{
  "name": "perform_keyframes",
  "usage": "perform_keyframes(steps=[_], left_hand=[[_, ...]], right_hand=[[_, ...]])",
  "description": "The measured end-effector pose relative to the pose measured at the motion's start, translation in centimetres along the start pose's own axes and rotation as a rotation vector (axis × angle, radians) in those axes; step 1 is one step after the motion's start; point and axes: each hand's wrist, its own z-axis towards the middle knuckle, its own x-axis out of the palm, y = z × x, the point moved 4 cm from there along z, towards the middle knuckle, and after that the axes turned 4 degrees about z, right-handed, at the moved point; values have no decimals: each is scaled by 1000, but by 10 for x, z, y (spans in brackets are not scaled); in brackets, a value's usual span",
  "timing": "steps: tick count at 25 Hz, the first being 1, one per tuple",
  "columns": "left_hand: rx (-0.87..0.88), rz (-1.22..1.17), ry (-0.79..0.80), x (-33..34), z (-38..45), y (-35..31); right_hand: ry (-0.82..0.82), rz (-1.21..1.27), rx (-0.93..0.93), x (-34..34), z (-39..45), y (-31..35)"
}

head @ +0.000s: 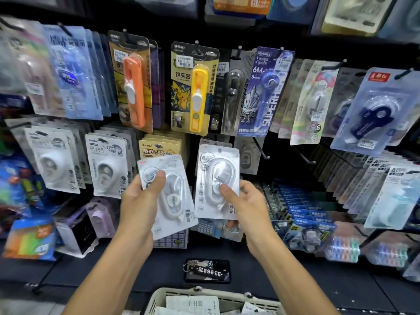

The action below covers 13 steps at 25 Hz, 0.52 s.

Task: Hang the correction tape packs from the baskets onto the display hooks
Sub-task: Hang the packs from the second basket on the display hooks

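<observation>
My left hand (142,198) grips a white correction tape pack (172,201), tilted, with the thumb on its front near the top. My right hand (242,201) pinches a second white correction tape pack (213,169) held upright against the display, its top at a row of similar packs behind it. A bare black display hook (261,148) sticks out just right of that pack. A white basket (204,301) with more packs sits at the bottom edge, below my arms.
Rows of hanging stationery packs fill the black display wall: an orange tool (134,87), a yellow tool (197,94) and a blue 6M tape (263,92). A phone with a key tag (208,270) lies on the dark shelf. Stacked boxes (306,223) stand at right.
</observation>
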Motion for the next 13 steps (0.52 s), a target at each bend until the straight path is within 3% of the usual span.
perform_keyframes(steps=[5, 8, 10, 13], left_hand=[[52, -8, -78, -5, 2, -9], [120, 32, -62, -1, 0, -11], [136, 36, -40, 2, -1, -12], [127, 81, 67, 14, -2, -10]], right_hand=[[-61, -135, -106, 4, -5, -7], [-111, -44, 46, 6, -3, -14], [-65, -19, 139, 8, -3, -19], [174, 18, 68, 22, -11, -24]])
